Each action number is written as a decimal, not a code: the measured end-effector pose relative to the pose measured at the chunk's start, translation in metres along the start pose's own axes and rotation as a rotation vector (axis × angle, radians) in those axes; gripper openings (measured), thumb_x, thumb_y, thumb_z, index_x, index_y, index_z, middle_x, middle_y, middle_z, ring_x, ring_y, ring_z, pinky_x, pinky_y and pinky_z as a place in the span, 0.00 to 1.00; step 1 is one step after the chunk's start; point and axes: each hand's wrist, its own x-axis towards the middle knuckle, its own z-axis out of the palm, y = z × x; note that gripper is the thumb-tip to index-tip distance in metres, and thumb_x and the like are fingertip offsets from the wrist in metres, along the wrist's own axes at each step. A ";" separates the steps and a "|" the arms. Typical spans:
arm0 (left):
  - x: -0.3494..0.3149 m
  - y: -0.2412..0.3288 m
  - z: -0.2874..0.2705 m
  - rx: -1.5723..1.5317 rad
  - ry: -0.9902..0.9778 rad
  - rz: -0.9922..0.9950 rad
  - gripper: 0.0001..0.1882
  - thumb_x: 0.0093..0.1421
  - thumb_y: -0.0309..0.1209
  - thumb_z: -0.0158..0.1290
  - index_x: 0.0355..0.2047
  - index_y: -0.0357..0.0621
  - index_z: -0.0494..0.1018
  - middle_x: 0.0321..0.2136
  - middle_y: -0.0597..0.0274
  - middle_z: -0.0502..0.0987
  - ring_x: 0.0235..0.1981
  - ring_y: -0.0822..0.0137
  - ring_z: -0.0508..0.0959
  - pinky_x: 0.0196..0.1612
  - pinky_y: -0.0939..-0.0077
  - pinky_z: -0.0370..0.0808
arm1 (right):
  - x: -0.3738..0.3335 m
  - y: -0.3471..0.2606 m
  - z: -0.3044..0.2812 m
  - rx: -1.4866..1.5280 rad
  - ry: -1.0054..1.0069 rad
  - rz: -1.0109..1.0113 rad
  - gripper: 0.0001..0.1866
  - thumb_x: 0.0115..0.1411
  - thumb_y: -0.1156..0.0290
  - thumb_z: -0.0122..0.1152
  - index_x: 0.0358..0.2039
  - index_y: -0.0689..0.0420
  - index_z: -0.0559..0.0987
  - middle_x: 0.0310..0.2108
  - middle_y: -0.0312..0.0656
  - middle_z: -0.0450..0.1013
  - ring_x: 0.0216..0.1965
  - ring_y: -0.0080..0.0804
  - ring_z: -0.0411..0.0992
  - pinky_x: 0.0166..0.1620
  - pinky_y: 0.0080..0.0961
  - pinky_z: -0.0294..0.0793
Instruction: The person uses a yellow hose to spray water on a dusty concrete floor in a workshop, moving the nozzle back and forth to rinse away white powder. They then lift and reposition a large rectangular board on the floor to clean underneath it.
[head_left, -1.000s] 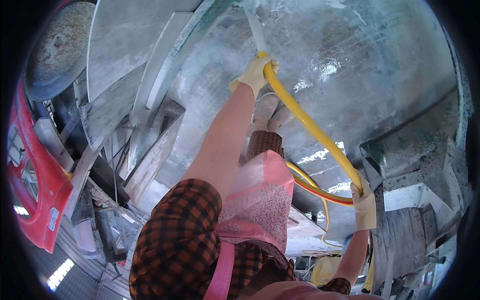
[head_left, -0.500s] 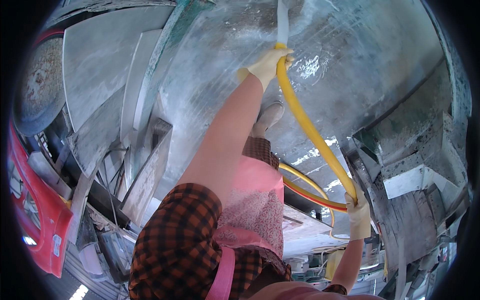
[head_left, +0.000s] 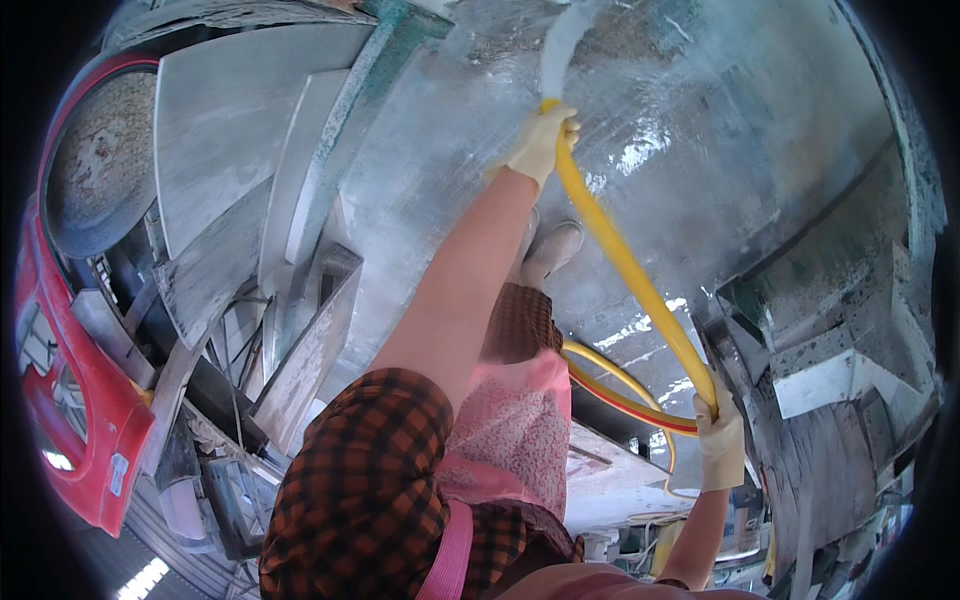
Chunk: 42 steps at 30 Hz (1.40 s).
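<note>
A thick yellow hose (head_left: 628, 262) runs between my two gloved hands. My left hand (head_left: 542, 140), in a cream glove, is closed around it just behind its outlet. From that end a whitish stream of water (head_left: 563, 55) pours forward onto the wet grey floor (head_left: 720, 120). At the lower right my right hand (head_left: 720, 440), gloved the same way, grips the hose where it bends back. Past that bend, a length with a red stripe (head_left: 640, 402) loops behind my pink apron (head_left: 515, 420). The fingers of both hands are partly hidden.
Flat grey panels (head_left: 250, 120) lean along a green metal beam (head_left: 335, 140) on the left. Beside them are a red plastic piece (head_left: 105, 440) and a round pan-like thing (head_left: 105, 165). Angled metal scraps (head_left: 850, 370) crowd the right. My shoe (head_left: 552, 250) stands on the wet floor.
My left hand and the hose end have shifted slightly left and down in view. The stream now curves to the right at its far end. Both hands keep their hold.
</note>
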 end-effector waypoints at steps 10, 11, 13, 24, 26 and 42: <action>-0.016 0.082 -0.027 -0.089 0.288 0.204 0.14 0.69 0.35 0.44 0.40 0.33 0.69 0.28 0.54 0.73 0.22 0.66 0.73 0.22 0.72 0.71 | 0.040 -0.045 -0.028 0.017 0.089 -0.283 0.25 0.61 0.76 0.61 0.59 0.47 0.77 0.37 0.50 0.77 0.35 0.41 0.77 0.41 0.31 0.75; -0.019 0.093 -0.025 -0.092 0.298 0.202 0.15 0.70 0.35 0.44 0.39 0.33 0.69 0.27 0.54 0.73 0.23 0.65 0.74 0.22 0.72 0.71 | 0.039 -0.051 -0.036 0.064 0.074 -0.274 0.24 0.61 0.76 0.60 0.59 0.48 0.77 0.37 0.50 0.77 0.35 0.40 0.77 0.42 0.30 0.75; -0.028 0.110 -0.022 -0.122 0.283 0.223 0.15 0.70 0.36 0.43 0.37 0.33 0.69 0.26 0.54 0.73 0.22 0.64 0.74 0.22 0.71 0.71 | 0.036 -0.060 -0.048 0.020 0.106 -0.305 0.24 0.62 0.76 0.60 0.59 0.48 0.78 0.37 0.50 0.78 0.35 0.39 0.78 0.42 0.30 0.75; -0.072 0.216 0.005 -0.050 0.290 0.394 0.16 0.72 0.36 0.43 0.40 0.33 0.69 0.29 0.54 0.75 0.25 0.64 0.76 0.28 0.72 0.74 | 0.054 -0.115 -0.056 -0.074 0.161 -0.395 0.25 0.61 0.69 0.65 0.60 0.44 0.76 0.36 0.53 0.78 0.37 0.51 0.79 0.41 0.39 0.77; -0.069 0.238 0.009 -0.112 0.290 0.418 0.16 0.72 0.37 0.43 0.41 0.32 0.69 0.30 0.54 0.75 0.26 0.64 0.76 0.28 0.73 0.74 | 0.059 -0.135 -0.058 -0.072 0.177 -0.370 0.25 0.61 0.69 0.64 0.60 0.44 0.76 0.36 0.53 0.77 0.37 0.51 0.78 0.40 0.40 0.77; 0.037 0.435 0.013 0.276 0.071 0.009 0.14 0.67 0.32 0.49 0.40 0.30 0.75 0.27 0.58 0.75 0.23 0.69 0.73 0.23 0.77 0.71 | 0.079 -0.304 -0.051 0.023 0.133 -0.416 0.26 0.57 0.71 0.63 0.58 0.50 0.78 0.26 0.50 0.76 0.28 0.45 0.78 0.33 0.34 0.75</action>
